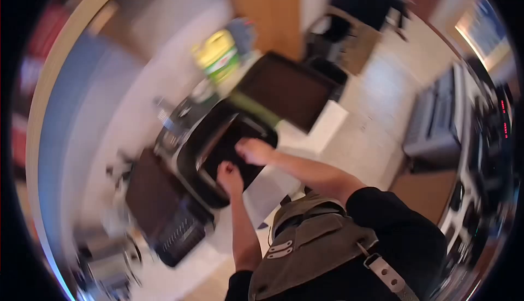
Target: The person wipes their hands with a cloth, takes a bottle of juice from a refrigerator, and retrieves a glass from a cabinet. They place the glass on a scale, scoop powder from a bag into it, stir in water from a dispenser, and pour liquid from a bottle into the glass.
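Note:
My left hand (230, 178) and my right hand (255, 151) are over a black, rounded rectangular vessel (189, 171) with a dark, glossy inside. The fingers of both hands are curled in, and the hands are close together but apart. Whatever they may hold is too small or blurred to make out. I cannot tell whether either hand touches the vessel. To the right of the vessel lies a dark rectangular tray (289, 89). On its left is a dark brown flat panel (148, 189) beside a black slotted piece (183, 240).
A yellow jug with a green label (217, 55) stands at the back of the white counter (314, 142). At the lower left is a metallic appliance (109, 263). Grey equipment (434, 115) stands across the pale floor (376, 110) on the right. Motion blurs much of the view.

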Demonstrator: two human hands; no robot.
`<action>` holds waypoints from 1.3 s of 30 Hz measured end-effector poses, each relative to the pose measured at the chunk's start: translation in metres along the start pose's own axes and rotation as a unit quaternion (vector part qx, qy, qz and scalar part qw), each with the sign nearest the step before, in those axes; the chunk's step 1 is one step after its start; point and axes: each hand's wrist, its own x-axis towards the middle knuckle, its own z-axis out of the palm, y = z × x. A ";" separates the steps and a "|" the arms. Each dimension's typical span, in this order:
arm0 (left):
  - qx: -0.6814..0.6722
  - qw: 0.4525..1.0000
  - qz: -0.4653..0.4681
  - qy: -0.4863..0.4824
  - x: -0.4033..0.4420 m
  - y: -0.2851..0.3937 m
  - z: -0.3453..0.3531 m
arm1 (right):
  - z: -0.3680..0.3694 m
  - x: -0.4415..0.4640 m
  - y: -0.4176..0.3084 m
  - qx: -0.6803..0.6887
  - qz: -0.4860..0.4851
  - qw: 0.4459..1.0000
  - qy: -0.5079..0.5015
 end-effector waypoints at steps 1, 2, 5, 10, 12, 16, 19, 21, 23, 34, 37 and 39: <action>-0.023 0.997 0.034 -0.058 -0.003 -0.012 -0.002 | -0.015 -0.018 0.016 -0.020 0.049 0.998 0.025; -0.021 0.969 -0.084 -0.230 0.001 -0.014 -0.013 | -0.012 -0.022 0.021 0.067 0.078 0.992 -0.075; -0.083 0.944 0.135 -0.289 0.057 0.078 -0.039 | -0.069 -0.035 0.029 0.081 -0.153 0.976 0.129; -0.003 0.911 0.200 -0.361 0.037 0.216 0.031 | -0.192 -0.270 0.005 0.083 0.086 0.969 0.215; -0.019 0.876 0.249 -0.412 0.015 0.276 0.074 | -0.203 -0.369 -0.004 0.056 0.189 0.944 0.264; -0.080 0.786 0.298 -0.536 -0.068 0.406 0.186 | -0.182 -0.565 -0.038 0.037 0.407 0.828 0.385; -0.102 0.701 0.423 -0.565 -0.156 0.513 0.259 | -0.151 -0.673 -0.073 0.009 0.520 0.716 0.465; -0.132 0.627 0.506 -0.578 -0.217 0.580 0.302 | -0.135 -0.720 -0.100 -0.001 0.567 0.633 0.528; -0.168 0.567 0.540 -0.599 -0.278 0.641 0.346 | -0.120 -0.756 -0.118 -0.010 0.593 0.553 0.585; -0.324 0.356 0.682 -0.551 -0.620 1.059 0.519 | -0.101 -0.786 -0.095 -0.030 0.636 0.165 0.753; -0.318 0.355 0.717 -0.508 -0.714 1.162 0.587 | -0.107 -0.780 -0.062 0.019 0.641 0.047 0.766; -0.288 0.354 0.754 -0.473 -0.772 1.215 0.639 | -0.118 -0.778 -0.037 0.005 0.637 -0.031 0.770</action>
